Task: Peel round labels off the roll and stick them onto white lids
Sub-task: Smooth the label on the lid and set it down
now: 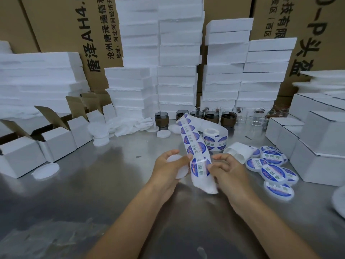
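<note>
My left hand (168, 165) holds a plain white round lid (180, 171) above the steel table. A strip of blue round labels (190, 139) on white backing runs up from between my hands to the label roll (214, 140) standing behind. My right hand (226, 168) pinches the lowest blue label (200, 166) on that strip, just right of the lid. Several lids with labels on them (272, 171) lie in a heap to the right. A pile of bare white lids (112, 129) sits at the back left, and one bare lid (45, 171) lies alone at the left.
Open white cartons (56, 139) line the left side and closed white boxes (317, 146) stack on the right. Dark and clear glass jars (211, 116) stand in a row behind the roll, before tall foam-block stacks (177, 62) and cardboard boxes. A curl of empty backing (237, 151) lies beside the roll.
</note>
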### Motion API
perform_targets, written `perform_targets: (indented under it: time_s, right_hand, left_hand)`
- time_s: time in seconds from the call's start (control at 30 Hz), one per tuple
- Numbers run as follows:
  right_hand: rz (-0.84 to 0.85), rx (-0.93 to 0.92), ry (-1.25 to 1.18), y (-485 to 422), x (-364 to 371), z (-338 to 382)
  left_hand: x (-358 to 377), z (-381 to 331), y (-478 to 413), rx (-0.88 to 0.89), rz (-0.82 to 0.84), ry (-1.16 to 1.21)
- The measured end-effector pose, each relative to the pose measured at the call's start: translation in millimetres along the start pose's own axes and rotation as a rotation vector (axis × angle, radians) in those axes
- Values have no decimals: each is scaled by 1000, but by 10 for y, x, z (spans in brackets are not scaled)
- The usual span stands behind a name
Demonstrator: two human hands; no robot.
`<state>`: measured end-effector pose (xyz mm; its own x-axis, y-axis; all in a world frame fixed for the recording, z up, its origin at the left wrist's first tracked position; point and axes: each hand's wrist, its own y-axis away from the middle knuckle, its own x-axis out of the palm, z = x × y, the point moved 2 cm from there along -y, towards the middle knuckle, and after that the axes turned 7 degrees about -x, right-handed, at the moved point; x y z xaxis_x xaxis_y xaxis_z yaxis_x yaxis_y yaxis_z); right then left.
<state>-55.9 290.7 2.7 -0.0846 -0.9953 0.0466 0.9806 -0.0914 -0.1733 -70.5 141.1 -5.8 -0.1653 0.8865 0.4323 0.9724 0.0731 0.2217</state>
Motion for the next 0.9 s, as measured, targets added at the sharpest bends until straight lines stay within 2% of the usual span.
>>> perform_targets:
  time_s: [0.13, 0.27, 0.33, 0.47, 0.63, 0.9]
  right_hand:
    - [103, -112, 300, 30, 36, -85]
    - [121, -381, 759, 61, 21, -116]
    - [107, -522, 879, 61, 0, -108]
    - [159, -653, 870, 30, 15, -97]
    - [85, -674, 769, 41, 33, -63]
    - [17, -640, 762, 58, 19, -40]
  left_hand:
    - [-12, 43, 21, 13, 52, -57]
    - [-62, 6, 7, 67, 88, -280]
    - [-54, -13, 2, 54, 103, -317]
    - [-30, -4, 21, 45, 173, -336]
    - [-28, -14, 43, 37, 213, -285]
    - [-10, -14, 37, 21, 164, -281]
